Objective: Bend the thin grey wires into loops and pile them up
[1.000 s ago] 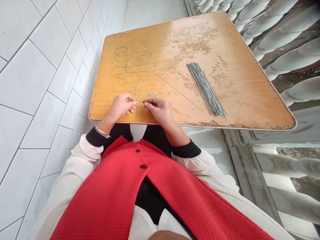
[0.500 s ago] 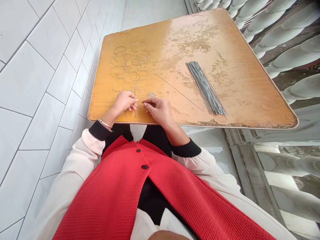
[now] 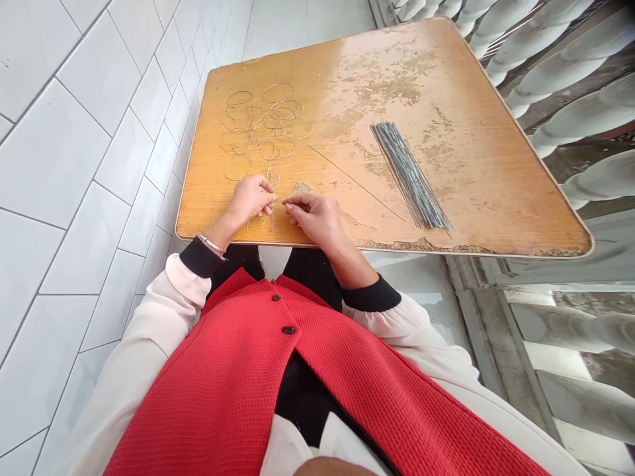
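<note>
Near the table's front edge my left hand (image 3: 254, 197) is closed in a pinch, thumb against forefinger. My right hand (image 3: 316, 215) pinches too, its fingertips a short gap from the left ones. A thin wire, barely visible, seems to run between the two pinches; most of it is hidden by the fingers. Several bent wire pieces (image 3: 270, 177) with looped ends lie beside and partly under my left hand. Farther back, several thin wire rings (image 3: 269, 151) overlap on the table. One straight wire (image 3: 356, 182) lies slantwise to the right of my right hand.
A thick bundle of straight grey wires (image 3: 411, 175) rests on the wooden table (image 3: 496, 178), whose surface is worn and peeling. A white tiled wall (image 3: 74, 172) stands close on the left. Pale balusters (image 3: 560, 86) line the right side.
Both hands keep their pinches facing each other and have barely moved. The whole view has shifted slightly; the wires on the table lie as before.
</note>
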Tool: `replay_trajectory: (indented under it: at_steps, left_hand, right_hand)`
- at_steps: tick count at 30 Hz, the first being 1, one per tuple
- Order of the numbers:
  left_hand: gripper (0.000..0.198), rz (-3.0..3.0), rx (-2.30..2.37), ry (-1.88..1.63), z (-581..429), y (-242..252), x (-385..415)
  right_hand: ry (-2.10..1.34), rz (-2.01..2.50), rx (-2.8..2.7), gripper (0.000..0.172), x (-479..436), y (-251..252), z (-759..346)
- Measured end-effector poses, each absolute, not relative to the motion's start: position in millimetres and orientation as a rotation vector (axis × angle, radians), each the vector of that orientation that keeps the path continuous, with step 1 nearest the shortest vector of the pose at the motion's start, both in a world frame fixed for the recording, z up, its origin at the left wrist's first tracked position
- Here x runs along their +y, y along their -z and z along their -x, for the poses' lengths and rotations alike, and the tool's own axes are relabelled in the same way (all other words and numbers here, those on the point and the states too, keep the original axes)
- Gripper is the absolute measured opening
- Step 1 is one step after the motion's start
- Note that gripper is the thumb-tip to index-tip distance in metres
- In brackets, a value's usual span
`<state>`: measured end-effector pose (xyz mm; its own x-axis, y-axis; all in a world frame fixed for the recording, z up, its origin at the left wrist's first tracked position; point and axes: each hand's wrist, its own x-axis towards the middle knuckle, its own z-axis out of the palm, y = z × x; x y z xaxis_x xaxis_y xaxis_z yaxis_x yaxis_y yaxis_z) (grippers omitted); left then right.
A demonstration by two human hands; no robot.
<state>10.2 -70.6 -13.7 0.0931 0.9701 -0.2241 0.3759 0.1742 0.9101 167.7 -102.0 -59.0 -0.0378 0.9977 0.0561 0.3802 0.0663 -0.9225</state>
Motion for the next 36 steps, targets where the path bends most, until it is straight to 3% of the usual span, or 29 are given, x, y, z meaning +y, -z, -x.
replay_trajectory:
  at_steps: [6, 13, 27, 36]
  left_hand:
    - [0.02, -1.641, 1.548, -0.93, 14, 5, -82]
    - [0.027, -1.833, 1.702, -0.684, 36, 19, -83]
    - [0.026, -1.927, 1.727, -0.629, 25, 25, -78]
    - [0.003, -1.953, 1.839, -0.691, 48, 22, -85]
  right_hand:
    - [-0.971, 1.425, -1.502, 0.019, -100, 67, -171]
    - [-0.957, 1.402, -1.55, 0.022, -100, 70, -168]
    - [-0.874, 1.406, -1.692, 0.017, -100, 64, -156]
    - [-0.596, 1.206, -2.002, 0.022, -112, 63, -147]
